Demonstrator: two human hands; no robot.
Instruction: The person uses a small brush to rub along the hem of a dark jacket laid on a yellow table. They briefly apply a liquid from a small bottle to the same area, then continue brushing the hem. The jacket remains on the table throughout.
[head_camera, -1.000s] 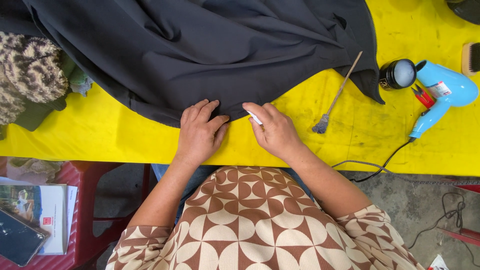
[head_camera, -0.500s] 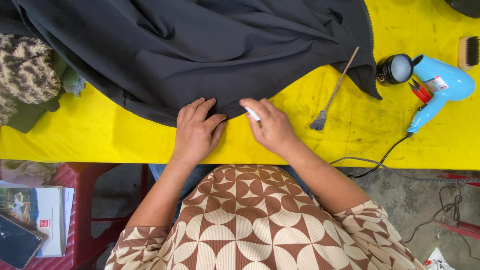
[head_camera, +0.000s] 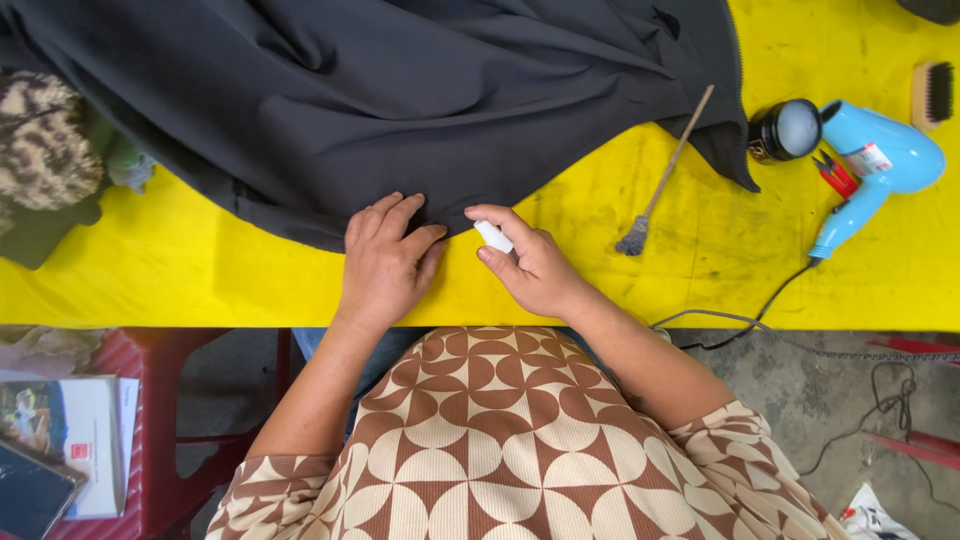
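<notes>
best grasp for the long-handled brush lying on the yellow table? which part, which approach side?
Probably grip the thin wooden handle of the brush around mid-length, coming from above. It lies flat and diagonal on the yellow table, bristles at the near end, far tip at the edge of the dark fabric. Close across the shaft from its open right side; the right hand is nearest.

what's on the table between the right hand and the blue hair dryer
In the head view, a thin wooden-handled brush lies on the yellow table between the right hand and the blue hair dryer, its bristles toward the person.
</notes>
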